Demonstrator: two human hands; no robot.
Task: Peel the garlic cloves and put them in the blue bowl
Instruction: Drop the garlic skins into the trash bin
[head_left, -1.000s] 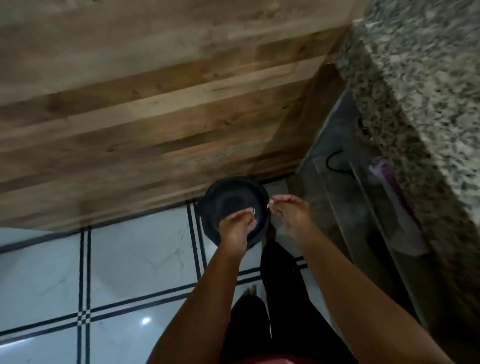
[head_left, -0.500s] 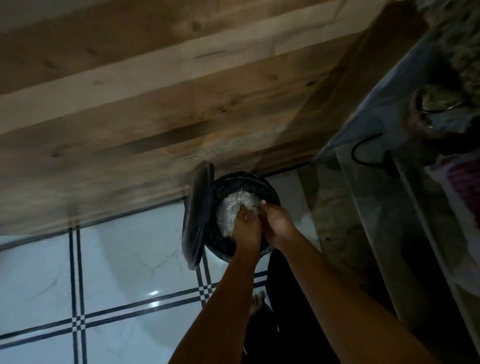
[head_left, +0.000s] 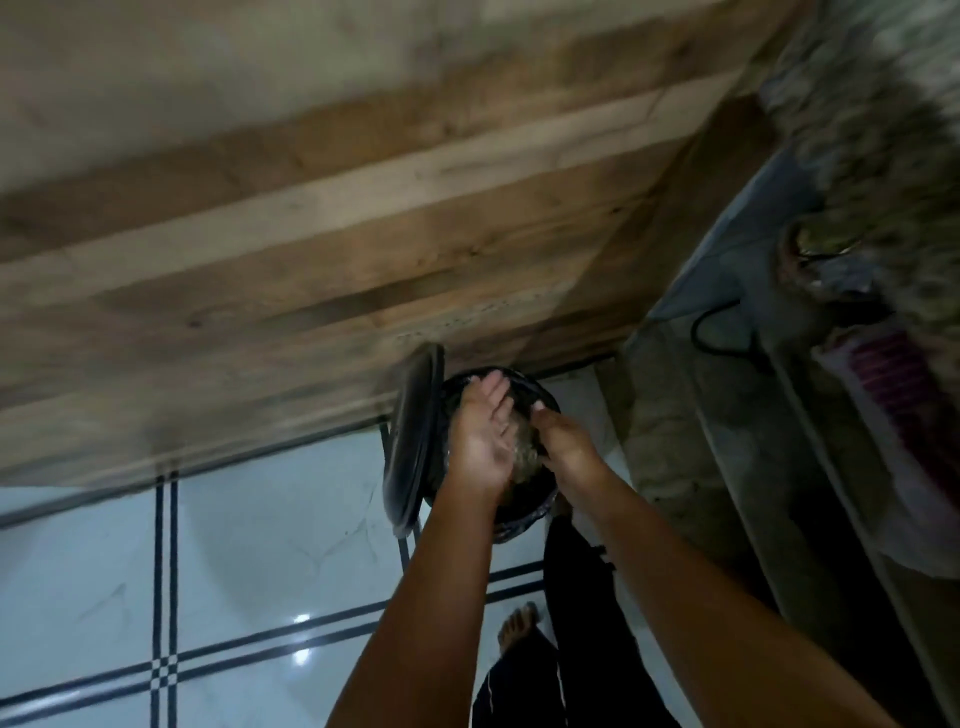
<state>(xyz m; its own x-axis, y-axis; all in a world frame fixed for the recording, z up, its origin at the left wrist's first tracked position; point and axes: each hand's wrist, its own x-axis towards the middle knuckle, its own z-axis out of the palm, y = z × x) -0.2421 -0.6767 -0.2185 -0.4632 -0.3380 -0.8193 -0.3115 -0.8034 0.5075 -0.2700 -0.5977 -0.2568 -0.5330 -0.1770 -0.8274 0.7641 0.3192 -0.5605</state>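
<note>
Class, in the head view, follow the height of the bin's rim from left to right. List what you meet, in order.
Floor tiles → raised bin lid → left hand → right hand → dark stone wall → pink striped cloth.

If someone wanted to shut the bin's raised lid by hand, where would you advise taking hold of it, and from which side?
Probably by its free top edge, reaching in from the left. The lid stands about upright at the bin's left rim, so that thin edge is exposed and suits a pinch. Both the left hand and right hand are over the bin's mouth, so coming from the right looks blocked.
</note>
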